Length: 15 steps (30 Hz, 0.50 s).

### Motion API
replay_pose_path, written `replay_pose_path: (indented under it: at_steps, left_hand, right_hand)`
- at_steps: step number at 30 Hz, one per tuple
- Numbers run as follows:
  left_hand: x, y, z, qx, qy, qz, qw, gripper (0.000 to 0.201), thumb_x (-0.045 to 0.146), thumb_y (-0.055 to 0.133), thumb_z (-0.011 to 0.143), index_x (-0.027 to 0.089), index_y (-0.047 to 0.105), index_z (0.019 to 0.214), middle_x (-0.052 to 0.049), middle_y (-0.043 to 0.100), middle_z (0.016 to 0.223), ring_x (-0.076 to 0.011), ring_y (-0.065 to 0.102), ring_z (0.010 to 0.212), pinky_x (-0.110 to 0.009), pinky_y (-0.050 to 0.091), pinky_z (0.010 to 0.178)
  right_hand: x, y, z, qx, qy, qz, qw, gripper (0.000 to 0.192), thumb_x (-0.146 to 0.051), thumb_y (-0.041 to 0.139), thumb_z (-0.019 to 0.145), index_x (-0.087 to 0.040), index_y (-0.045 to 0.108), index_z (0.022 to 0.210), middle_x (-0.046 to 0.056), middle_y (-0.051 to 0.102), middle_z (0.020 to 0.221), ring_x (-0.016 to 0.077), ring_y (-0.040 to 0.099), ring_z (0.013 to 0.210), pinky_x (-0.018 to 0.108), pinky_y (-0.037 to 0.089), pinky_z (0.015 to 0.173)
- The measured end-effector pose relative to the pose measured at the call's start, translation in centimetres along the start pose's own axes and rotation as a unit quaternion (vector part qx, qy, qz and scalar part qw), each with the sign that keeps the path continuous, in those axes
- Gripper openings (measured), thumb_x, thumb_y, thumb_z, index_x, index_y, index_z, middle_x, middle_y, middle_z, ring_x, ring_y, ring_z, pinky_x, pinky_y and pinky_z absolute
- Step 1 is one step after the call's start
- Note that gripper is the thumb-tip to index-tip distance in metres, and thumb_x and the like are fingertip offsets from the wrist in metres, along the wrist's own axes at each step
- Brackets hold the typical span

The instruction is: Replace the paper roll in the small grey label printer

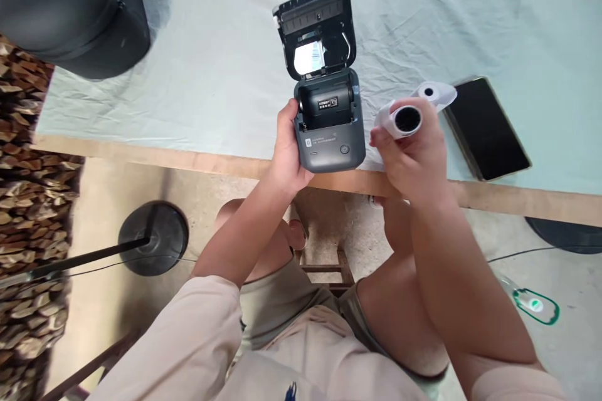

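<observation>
A dark grey portable label printer (332, 144) is held over the table's near edge, its lid (317, 19) hinged up and its paper bay showing no roll. My left hand (286, 150) is closed round the printer's left side and underside. My right hand (418, 156) grips a small white paper roll (386, 118), with the dark hollow core facing me. The roll is to the right of the printer and apart from it. Just behind my right hand is a second white roll (444, 94), partly covered by the fingers; whether the hand touches it I cannot tell.
A black phone (489, 128) lies on the pale cloth-covered table (211, 62) at the right. At the far left stands a black bag-like case (89, 19). Below are a round black stand base (153, 238), stacked firewood (35, 213) and a green-rimmed clear item (536, 306).
</observation>
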State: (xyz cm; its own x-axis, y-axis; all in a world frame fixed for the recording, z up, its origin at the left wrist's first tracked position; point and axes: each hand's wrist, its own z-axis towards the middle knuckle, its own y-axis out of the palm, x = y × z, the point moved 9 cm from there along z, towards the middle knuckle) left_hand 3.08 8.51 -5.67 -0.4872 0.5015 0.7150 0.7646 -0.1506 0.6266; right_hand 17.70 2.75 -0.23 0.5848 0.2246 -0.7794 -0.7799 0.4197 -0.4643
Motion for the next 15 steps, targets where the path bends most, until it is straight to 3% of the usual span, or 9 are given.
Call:
replay_pose_path:
  at_steps: [4, 8, 13, 15]
  left_hand:
    - [-0.1, -0.2, 0.1, 0.014, -0.001, -0.007, 1.000, 0.055, 0.067, 0.039, 0.088, 0.025, 0.059, 0.117, -0.003, 0.069, 0.100, -0.0278, 0.061, 0.121, -0.038, 0.056, 0.093]
    - [-0.2, -0.1, 0.2, 0.013, 0.000, -0.016, 1.000, 0.059, 0.070, 0.036, 0.088, 0.023, 0.060, 0.116, -0.004, 0.069, 0.100, -0.0283, 0.062, 0.120, -0.038, 0.056, 0.091]
    - [-0.1, 0.4, 0.2, -0.007, 0.004, -0.013, 1.000, 0.064, 0.072, 0.029, 0.088, 0.023, 0.063, 0.112, -0.004, 0.071, 0.097, -0.0257, 0.061, 0.121, -0.035, 0.056, 0.092]
    - [-0.1, 0.6, 0.1, -0.014, -0.002, -0.009, 1.000, 0.062, 0.071, 0.030, 0.088, 0.023, 0.064, 0.108, -0.003, 0.071, 0.096, -0.0250, 0.061, 0.122, -0.034, 0.056, 0.094]
  right_hand:
    - [-0.5, -0.6, 0.0, 0.009, -0.016, -0.123, 0.992, 0.032, -0.036, 0.065, 0.081, -0.025, 0.053, 0.109, 0.005, 0.061, 0.104, 0.0198, 0.059, 0.094, 0.038, 0.051, 0.082]
    - [0.3, -1.0, 0.7, 0.001, -0.008, -0.136, 0.991, 0.030, -0.037, 0.064, 0.082, -0.024, 0.054, 0.107, 0.005, 0.062, 0.104, 0.0191, 0.059, 0.092, 0.037, 0.051, 0.080]
    - [1.5, -0.8, 0.6, -0.020, 0.046, -0.170, 0.984, 0.039, -0.028, 0.068, 0.074, -0.026, 0.056, 0.110, 0.002, 0.066, 0.088, 0.0169, 0.058, 0.071, 0.035, 0.049, 0.070]
    - [1.1, -1.4, 0.5, -0.024, 0.044, -0.157, 0.986, 0.044, -0.028, 0.068, 0.073, -0.027, 0.054, 0.115, 0.003, 0.068, 0.093, 0.0170, 0.059, 0.072, 0.034, 0.048, 0.069]
